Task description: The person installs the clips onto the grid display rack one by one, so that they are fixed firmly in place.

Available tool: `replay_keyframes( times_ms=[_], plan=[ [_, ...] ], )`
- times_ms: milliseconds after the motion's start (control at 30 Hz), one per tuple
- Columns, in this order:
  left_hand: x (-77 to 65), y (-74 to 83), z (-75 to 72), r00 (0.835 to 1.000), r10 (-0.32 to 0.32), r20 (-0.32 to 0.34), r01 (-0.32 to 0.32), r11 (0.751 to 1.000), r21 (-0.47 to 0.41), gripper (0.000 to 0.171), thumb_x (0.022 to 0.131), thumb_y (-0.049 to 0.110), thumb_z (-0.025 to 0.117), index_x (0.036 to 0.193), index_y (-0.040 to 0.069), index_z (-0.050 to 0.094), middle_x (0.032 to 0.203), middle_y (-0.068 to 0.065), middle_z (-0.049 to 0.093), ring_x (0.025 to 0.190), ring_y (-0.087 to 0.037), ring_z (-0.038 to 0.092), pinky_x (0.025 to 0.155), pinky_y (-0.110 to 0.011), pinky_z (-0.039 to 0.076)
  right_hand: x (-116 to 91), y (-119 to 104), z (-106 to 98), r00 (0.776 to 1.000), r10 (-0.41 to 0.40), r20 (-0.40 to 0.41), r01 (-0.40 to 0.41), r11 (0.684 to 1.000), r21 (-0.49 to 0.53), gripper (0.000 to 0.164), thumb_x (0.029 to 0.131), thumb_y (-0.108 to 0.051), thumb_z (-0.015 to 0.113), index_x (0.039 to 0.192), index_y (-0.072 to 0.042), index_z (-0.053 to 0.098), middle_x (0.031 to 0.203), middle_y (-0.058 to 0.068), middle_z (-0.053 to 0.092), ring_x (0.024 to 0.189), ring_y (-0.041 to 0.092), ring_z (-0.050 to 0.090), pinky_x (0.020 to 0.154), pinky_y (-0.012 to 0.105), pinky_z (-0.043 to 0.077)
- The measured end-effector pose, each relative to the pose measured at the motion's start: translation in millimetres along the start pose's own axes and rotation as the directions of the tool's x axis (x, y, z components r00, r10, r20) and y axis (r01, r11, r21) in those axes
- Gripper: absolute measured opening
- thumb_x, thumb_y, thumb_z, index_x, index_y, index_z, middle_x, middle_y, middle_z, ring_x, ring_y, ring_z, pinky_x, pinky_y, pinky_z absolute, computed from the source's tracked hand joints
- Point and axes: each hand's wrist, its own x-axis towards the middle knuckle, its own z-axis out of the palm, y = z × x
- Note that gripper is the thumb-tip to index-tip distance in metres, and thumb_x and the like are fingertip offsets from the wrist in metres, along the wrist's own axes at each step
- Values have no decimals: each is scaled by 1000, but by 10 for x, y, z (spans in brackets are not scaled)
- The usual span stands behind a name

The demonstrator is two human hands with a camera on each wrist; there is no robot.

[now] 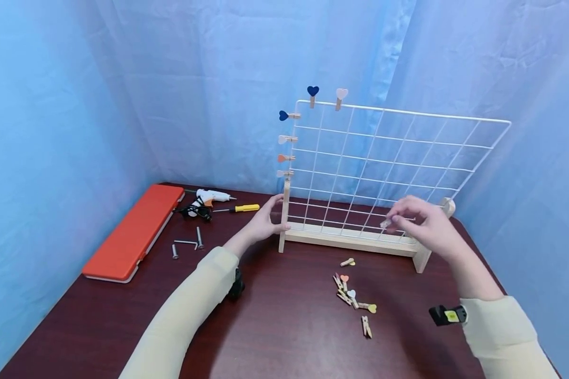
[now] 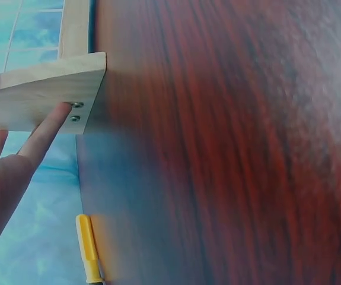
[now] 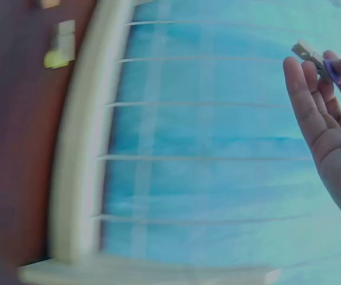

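Note:
My right hand [image 1: 427,223] pinches a small wooden clothespin [image 3: 309,54] between thumb and fingers, in front of the grid's lower right part. A purple piece [image 3: 331,71] shows on it beside the thumb in the right wrist view. My left hand [image 1: 264,221] holds the left upright [image 1: 284,216] of the wooden stand, and one fingertip touches near two screws [image 2: 75,111] on its outer face. The white wire grid [image 1: 383,109] stands in this frame. Heart clothespins, such as a navy one [image 1: 313,91] and an orange one [image 1: 282,158], are clipped along its top and left edges.
Several loose heart clothespins [image 1: 345,298] lie on the dark red table [image 1: 275,321] in front of the stand. At the left are an orange-red case [image 1: 139,229], a white glue gun [image 1: 214,196], a yellow-handled screwdriver [image 1: 246,208], bolts [image 1: 199,237] and a hex key [image 1: 186,242].

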Motion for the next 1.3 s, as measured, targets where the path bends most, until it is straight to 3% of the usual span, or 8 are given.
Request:
replay_keyframes(
  times_ms=[133, 200, 367, 500, 700, 867, 1033, 1300],
  plan=[
    [-3, 5, -6, 1000, 11, -11, -11, 1000, 14, 84, 71, 29, 75, 138, 27, 24, 138, -5, 34, 121, -28, 40, 88, -44, 44, 266, -432, -190, 996, -40, -75, 38, 999, -30, 13, 81, 9, 57, 92, 6, 63, 90, 12, 61, 73, 11, 64, 64, 19, 51],
    [-8, 6, -10, 1000, 13, -14, -13, 1000, 14, 84, 71, 28, 75, 138, 26, 24, 138, -5, 34, 120, -29, 41, 88, -44, 44, 422, -606, -299, 991, -35, -133, 30, 999, -45, 15, 80, 7, 59, 94, 7, 63, 86, 8, 64, 72, 10, 65, 66, 18, 51],
    [-23, 13, -22, 1000, 6, -17, -6, 1000, 13, 84, 71, 27, 75, 138, 25, 24, 137, -5, 34, 121, -33, 40, 83, -42, 48, 852, -816, -566, 957, -29, -288, -5, 993, -116, 19, 78, -5, 67, 94, 4, 66, 78, -10, 67, 66, 3, 63, 60, 10, 47],
    [-20, 16, -21, 1000, 6, -21, -5, 1000, 11, 83, 71, 25, 74, 138, 24, 24, 137, -5, 34, 122, -33, 39, 82, -42, 48, 1162, -912, -707, 942, -34, -335, -32, 981, -191, 21, 78, -14, 68, 94, -1, 68, 75, -17, 64, 66, 0, 61, 57, 8, 43],
    [-20, 16, -6, 1000, 7, -21, -7, 1000, 13, 83, 72, 24, 74, 138, 24, 24, 137, -6, 34, 118, -31, 44, 80, -39, 50, 1488, -1017, -754, 960, -45, -278, -61, 930, -363, 21, 81, -24, 65, 93, -7, 69, 76, -20, 60, 70, -4, 58, 62, 6, 41],
    [-22, 16, 7, 1000, 6, -7, -6, 1000, -19, 82, 73, 20, 73, 138, 24, 23, 137, -6, 34, 117, -33, 45, 81, -41, 49, 1650, -1087, -748, 981, -48, -188, -58, 852, -520, 23, 84, -29, 59, 96, -12, 69, 87, -4, 64, 72, -7, 54, 67, 7, 39],
    [-57, 113, -21, 999, -10, 33, 13, 997, -73, 84, 73, 17, 73, 139, 21, 21, 139, -9, 30, 119, -38, 41, 84, -42, 47, 1751, -1141, -775, 992, -84, -93, 8, 783, -622, 23, 86, -27, 57, 95, -10, 69, 91, 5, 67, 70, -9, 49, 66, 8, 38],
    [-181, 379, -61, 999, -13, 51, 16, 998, -62, 82, 76, 13, 70, 140, 13, 20, 139, -15, 29, 119, -39, 41, 82, -40, 49, 1809, -1124, -759, 998, -61, -5, 43, 758, -650, 21, 86, -26, 57, 93, -11, 70, 89, 5, 68, 70, 0, 53, 63, 10, 38]
  ],
)
